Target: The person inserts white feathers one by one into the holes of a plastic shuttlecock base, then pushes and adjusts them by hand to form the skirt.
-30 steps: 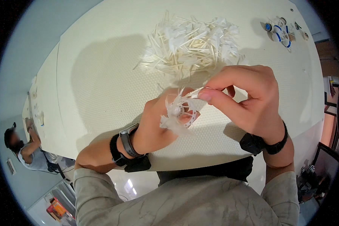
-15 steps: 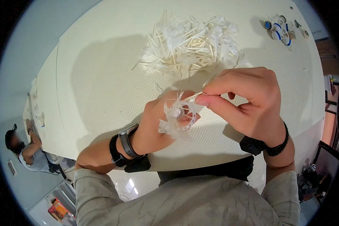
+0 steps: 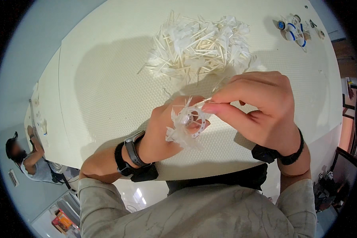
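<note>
My left hand (image 3: 166, 123) grips a small white ring (image 3: 202, 129) with holes along its rim. White feathers (image 3: 182, 133) stick out from the ring's left and lower sides. At the ring's upper right, my right hand (image 3: 261, 105) pinches the pale quill of a feather (image 3: 207, 101) between thumb and forefinger, close against the rim. Whether the quill's tip sits in a hole cannot be made out. Beyond both hands lies a loose heap of white feathers (image 3: 202, 47) with pale quills. Some of my left fingers are hidden behind the ring.
Several small round white pieces with blue bands (image 3: 291, 35) lie at the far right of the white textured table (image 3: 111, 87). A dark round piece (image 3: 281, 25) is beside them. Another person (image 3: 31, 158) sits at the table's far left end.
My right hand has shifted slightly left and closer to the ring with the feather. The left hand and ring have barely moved.
</note>
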The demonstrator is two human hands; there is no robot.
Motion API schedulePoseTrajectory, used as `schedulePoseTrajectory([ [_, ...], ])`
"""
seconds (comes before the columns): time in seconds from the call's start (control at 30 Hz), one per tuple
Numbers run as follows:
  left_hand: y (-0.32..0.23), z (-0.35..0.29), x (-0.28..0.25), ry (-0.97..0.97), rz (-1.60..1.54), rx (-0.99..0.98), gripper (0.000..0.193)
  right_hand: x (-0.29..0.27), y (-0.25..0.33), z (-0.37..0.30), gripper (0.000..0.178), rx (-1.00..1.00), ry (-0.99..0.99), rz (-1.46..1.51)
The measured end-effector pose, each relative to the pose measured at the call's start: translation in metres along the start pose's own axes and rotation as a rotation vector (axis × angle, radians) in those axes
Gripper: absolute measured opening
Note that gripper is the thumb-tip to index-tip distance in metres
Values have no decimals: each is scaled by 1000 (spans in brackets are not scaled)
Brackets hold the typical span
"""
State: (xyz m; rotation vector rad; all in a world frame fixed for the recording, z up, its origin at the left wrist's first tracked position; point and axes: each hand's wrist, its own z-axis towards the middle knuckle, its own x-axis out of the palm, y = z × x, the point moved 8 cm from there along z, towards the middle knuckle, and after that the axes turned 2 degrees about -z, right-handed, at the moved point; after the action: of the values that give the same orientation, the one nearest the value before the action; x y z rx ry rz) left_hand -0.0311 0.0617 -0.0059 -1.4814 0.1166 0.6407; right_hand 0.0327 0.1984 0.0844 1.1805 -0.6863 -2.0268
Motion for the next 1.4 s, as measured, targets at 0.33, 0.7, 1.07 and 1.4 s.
schedulePoseTrajectory([
  [0.33, -3, -3, 0, 32, 26, 56, 37, 8, -8, -3, 7, 48, 36, 86],
  [0.7, 5, -2, 3, -72, -457, -74, 45, 5, -7, 1, 11, 39, 4, 47],
  [1.07, 5, 0, 5, -35, -454, -187, 49, 7, -3, -3, 11, 25, -15, 52],
  [1.4, -3, 4, -2, -176, -299, -7, 59, 14, -18, 0, 23, 256, 126, 208],
])
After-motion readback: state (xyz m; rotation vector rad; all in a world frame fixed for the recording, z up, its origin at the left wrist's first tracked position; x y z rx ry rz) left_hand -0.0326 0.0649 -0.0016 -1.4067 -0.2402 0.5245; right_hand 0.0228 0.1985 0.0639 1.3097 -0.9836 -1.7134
